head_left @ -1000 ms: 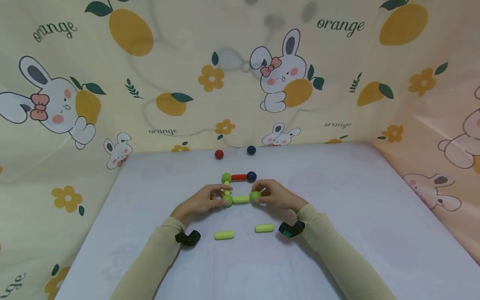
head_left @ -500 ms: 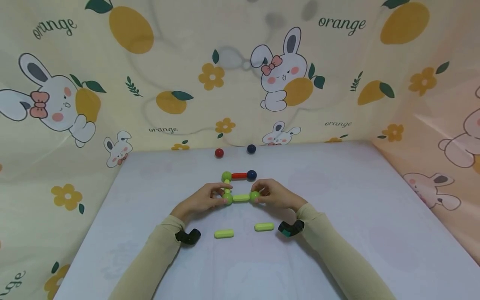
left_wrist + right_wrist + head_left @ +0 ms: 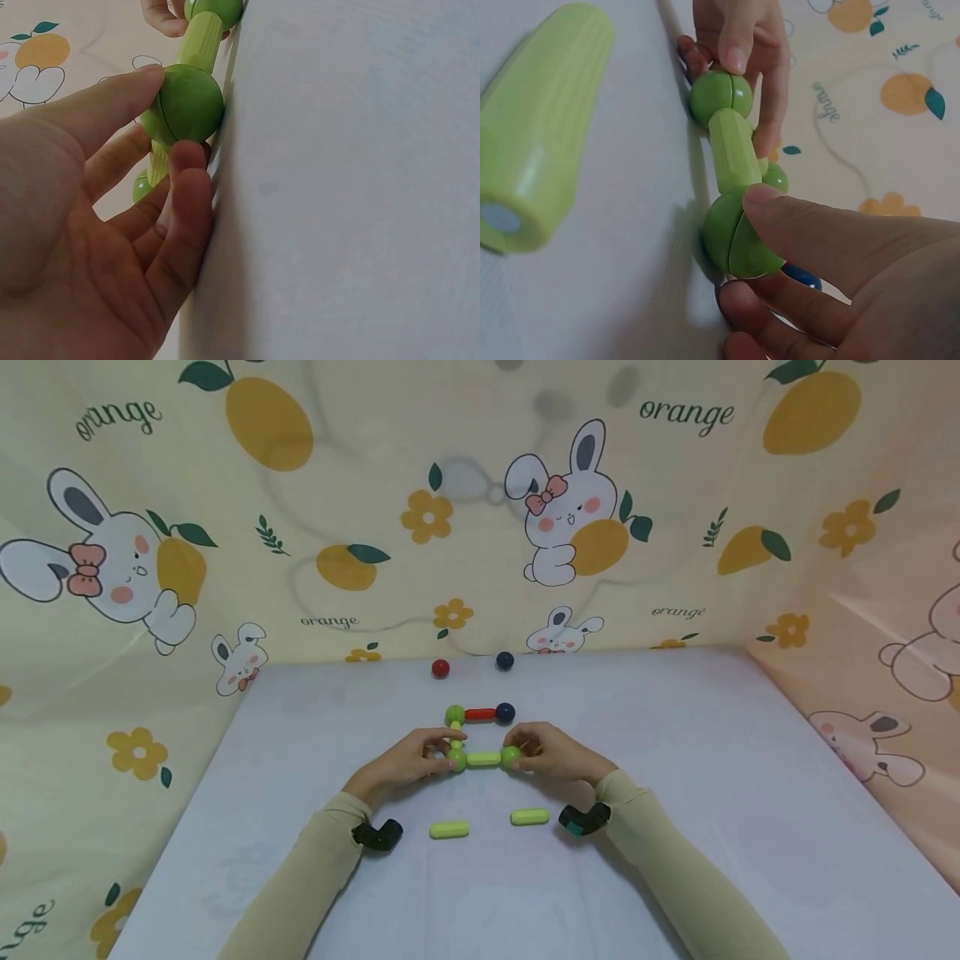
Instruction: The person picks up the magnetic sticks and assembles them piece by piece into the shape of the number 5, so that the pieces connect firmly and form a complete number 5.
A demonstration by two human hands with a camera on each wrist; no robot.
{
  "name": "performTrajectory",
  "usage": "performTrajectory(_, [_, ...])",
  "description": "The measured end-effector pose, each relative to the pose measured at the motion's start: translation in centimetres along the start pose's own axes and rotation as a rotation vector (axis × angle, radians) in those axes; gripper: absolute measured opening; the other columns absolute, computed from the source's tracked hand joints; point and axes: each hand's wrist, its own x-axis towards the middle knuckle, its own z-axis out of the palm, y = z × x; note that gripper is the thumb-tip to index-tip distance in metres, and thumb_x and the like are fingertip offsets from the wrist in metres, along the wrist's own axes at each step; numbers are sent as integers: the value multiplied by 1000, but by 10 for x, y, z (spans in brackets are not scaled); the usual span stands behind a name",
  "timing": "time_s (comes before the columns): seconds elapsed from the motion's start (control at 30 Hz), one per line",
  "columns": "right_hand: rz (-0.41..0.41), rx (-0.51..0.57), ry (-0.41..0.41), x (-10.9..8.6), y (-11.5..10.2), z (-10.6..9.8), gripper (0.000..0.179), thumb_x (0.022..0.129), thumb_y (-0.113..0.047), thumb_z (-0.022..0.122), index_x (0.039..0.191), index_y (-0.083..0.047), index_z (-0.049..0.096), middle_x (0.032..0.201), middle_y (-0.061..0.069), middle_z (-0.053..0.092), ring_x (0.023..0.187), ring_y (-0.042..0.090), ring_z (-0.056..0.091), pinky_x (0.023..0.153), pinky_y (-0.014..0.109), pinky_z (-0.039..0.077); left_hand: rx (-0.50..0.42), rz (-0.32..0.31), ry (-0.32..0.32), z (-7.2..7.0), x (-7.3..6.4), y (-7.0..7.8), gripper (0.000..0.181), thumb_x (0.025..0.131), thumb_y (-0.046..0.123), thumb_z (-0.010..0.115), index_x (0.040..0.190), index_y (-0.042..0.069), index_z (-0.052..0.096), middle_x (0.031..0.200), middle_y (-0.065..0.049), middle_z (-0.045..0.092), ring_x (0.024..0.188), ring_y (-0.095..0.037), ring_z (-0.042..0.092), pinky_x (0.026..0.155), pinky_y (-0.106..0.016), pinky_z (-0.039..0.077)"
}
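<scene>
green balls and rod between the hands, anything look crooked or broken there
Nothing stands out. The ribbed light-green rod lies straight between the glossy green ball in the left hand and the matching green ball in the right hand; no break shows; each ball's line looks like a seam.

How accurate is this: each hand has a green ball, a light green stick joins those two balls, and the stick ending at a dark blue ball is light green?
One slip: the head view shows a red stick ending at that dark blue ball. The left hand and right hand hold green balls with a light green stick between.
</scene>
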Motion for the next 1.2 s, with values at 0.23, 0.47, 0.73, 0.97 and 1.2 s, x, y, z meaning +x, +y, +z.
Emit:
performTrajectory(0.23, [-3, -4, -8, 0, 1, -1, 29, 94, -13, 71, 122, -6, 64, 120, 14, 67, 102, 20, 64, 92, 39, 55, 3, -5, -1, 0, 0, -1, 49, 96, 17, 69, 143, 18, 56, 120, -12, 63, 74, -16, 52, 67, -25, 48])
performTrajectory(0.47, [-7, -21, -20, 0, 1, -3, 33, 95, -12, 70, 126, -4, 63, 123, 14, 67, 106, 22, 65, 95, 41, 55, 8, -20, 2, 0, 0, 1, 49, 96, 18, 69, 143, 19, 56, 121, -11, 63, 75, -16, 52, 67, -25, 48])
performTrajectory(0.73, [10, -21, -20, -2, -3, -5, 31, 95, -11, 69, 125, -5, 64, 121, 13, 68, 103, 20, 65, 94, 39, 55, 10, -22, 0, 0, -1, 3, 49, 97, 18, 69, 144, 19, 56, 122, -12, 63, 74, -17, 52, 67, -25, 48])
performTrajectory(0.97, [22, -16, -17, -3, -4, -5, 32, 96, -12, 69, 127, -5, 63, 124, 13, 67, 104, 21, 65, 95, 40, 54, 12, -37, 24, 1, 0, 1, 48, 98, 19, 67, 144, 21, 56, 121, -11, 62, 77, -18, 53, 67, -26, 48])
performTrajectory(1.2, [45, -20, 3, -2, -5, -6, 39, 96, -13, 68, 133, -3, 60, 128, 15, 65, 104, 22, 66, 93, 40, 55, 16, -54, 42, 2, 0, 3, 48, 100, 21, 64, 147, 23, 53, 127, -12, 59, 79, -18, 54, 69, -26, 49])
